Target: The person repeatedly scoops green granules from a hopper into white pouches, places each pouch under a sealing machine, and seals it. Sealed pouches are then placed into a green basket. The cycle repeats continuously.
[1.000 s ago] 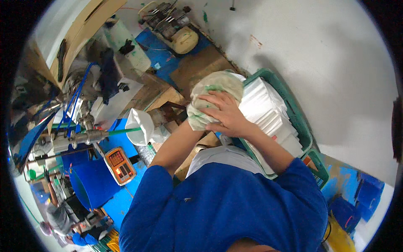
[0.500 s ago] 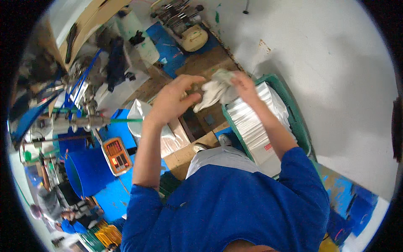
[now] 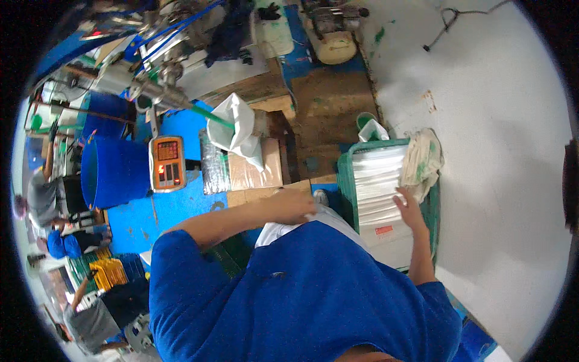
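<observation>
My right hand (image 3: 411, 211) is open, its fingers apart, over the right side of a stack of white plastic bags (image 3: 379, 181) in a green crate (image 3: 347, 181). Just beyond its fingertips, a crumpled, green-stained cloth (image 3: 422, 160) drapes over the crate's far right corner. My left hand (image 3: 286, 206) is in front of my waist, close to my white trousers (image 3: 271, 234). Its fingers point right and are partly hidden, so I cannot tell whether they grip anything.
A white bag (image 3: 232, 123) hangs around a green tube (image 3: 211, 114) beside a plastic-wrapped box (image 3: 256, 172). Left of it are an orange scale display (image 3: 167, 163) and blue drums (image 3: 114, 172). A white wall (image 3: 494, 181) borders the crate. Other people (image 3: 45, 193) work at far left.
The cloth has gone from between my hands to the crate's corner, and my right hand has let go of it. My left hand has dropped toward my waist. The view has turned.
</observation>
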`<control>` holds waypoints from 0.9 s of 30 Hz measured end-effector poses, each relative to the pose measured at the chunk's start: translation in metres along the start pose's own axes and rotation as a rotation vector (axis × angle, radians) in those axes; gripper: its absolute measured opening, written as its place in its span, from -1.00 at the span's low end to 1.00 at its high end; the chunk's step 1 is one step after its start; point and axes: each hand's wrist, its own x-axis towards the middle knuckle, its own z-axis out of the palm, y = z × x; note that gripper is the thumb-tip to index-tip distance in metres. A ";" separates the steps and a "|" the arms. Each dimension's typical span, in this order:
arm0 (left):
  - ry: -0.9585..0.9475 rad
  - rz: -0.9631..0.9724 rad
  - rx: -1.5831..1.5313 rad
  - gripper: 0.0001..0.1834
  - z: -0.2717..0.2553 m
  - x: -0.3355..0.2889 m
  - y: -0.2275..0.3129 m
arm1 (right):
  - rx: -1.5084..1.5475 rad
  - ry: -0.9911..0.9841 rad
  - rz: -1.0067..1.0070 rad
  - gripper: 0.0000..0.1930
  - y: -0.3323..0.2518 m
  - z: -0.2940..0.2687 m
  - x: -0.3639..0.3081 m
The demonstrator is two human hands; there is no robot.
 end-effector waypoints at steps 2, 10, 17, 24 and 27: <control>0.213 -0.019 0.070 -0.68 -0.015 0.007 -0.001 | 0.316 -0.112 -0.040 -0.61 -0.034 0.046 0.013; 0.833 0.114 0.155 -0.40 -0.009 0.045 0.043 | 1.650 -1.363 0.031 -0.23 -0.199 0.151 0.038; 0.812 -0.710 -0.112 -0.31 0.080 -0.026 -0.043 | 1.355 -0.763 0.036 -0.21 -0.254 0.122 0.044; 1.132 0.026 -2.286 -0.35 0.095 -0.020 -0.036 | -0.185 -0.398 -1.418 -0.42 -0.242 0.200 0.044; 1.409 -0.174 -2.434 -0.41 0.062 -0.027 -0.029 | -0.022 -0.343 -1.278 -0.50 -0.201 0.223 0.067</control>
